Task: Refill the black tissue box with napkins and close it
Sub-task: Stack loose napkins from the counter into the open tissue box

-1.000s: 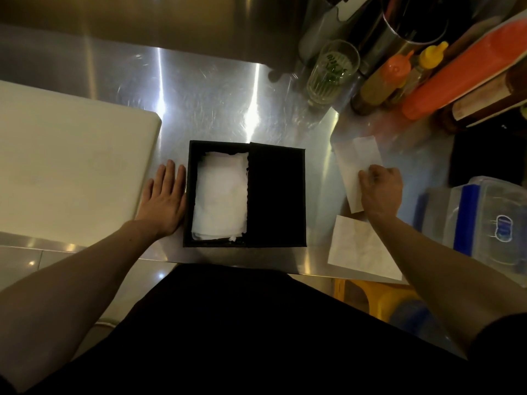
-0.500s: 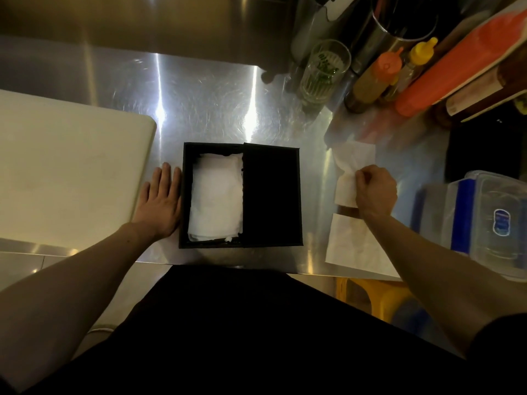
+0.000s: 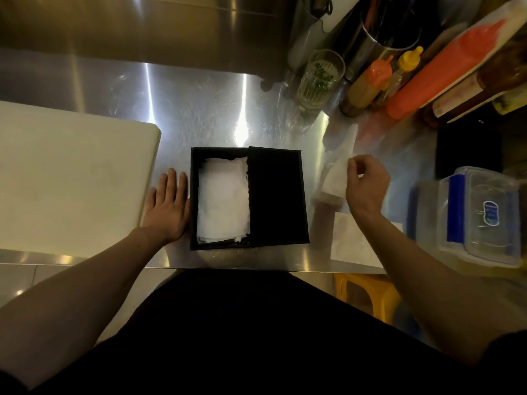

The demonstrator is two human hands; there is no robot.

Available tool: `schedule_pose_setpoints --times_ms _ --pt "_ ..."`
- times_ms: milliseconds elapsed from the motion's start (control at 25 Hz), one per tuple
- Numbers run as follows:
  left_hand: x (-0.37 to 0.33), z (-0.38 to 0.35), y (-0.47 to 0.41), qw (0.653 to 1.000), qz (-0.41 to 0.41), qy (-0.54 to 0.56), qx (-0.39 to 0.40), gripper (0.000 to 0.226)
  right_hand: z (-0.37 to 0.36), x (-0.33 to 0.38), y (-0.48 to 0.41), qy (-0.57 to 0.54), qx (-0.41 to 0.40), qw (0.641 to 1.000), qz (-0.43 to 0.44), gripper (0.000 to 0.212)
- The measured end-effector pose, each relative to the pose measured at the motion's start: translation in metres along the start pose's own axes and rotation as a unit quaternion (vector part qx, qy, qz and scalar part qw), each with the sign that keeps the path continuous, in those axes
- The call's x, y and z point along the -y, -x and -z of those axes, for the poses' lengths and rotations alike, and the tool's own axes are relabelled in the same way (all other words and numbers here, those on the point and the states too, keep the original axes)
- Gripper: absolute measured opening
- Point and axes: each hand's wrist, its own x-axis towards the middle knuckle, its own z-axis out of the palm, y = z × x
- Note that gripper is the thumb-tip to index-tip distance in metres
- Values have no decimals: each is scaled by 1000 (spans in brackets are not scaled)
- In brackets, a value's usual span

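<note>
The black tissue box (image 3: 278,198) lies on the steel counter in front of me, its lid slid to the right so the left half is uncovered. A stack of white napkins (image 3: 224,201) fills that uncovered half. My left hand (image 3: 168,206) rests flat on the counter, fingers apart, against the box's left wall. My right hand (image 3: 368,185) is raised to the right of the box and pinches a white napkin (image 3: 335,178), which hangs blurred above the counter. Another napkin (image 3: 353,240) lies flat near the counter's front edge.
A white cutting board (image 3: 71,178) covers the counter's left side. A drinking glass (image 3: 319,78), sauce bottles (image 3: 368,84) and a metal canister stand at the back right. A clear plastic container with blue clips (image 3: 479,215) sits at the right. A yellow stool (image 3: 368,295) shows below the edge.
My right hand has lifted its napkin off the counter and carried it slightly toward the box. My left hand and the box have stayed where they were.
</note>
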Motion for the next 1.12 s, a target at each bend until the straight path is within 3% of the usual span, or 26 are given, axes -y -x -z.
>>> schedule_pose_setpoints --times_ms 160,680,880,1120 --pt "0 -1 0 1000 -1 8 -3 77 6 41 13 -45 -37 997 60 16" --pt "7 -9 -5 998 -14 61 -18 63 -9 176 99 -81 38 984 151 8" --pt "6 -9 -4 997 -16 71 -26 63 -41 180 109 -53 118 983 127 9" --pt "9 -6 -4 997 -18 75 -22 63 -92 165 120 56 202 973 97 19"
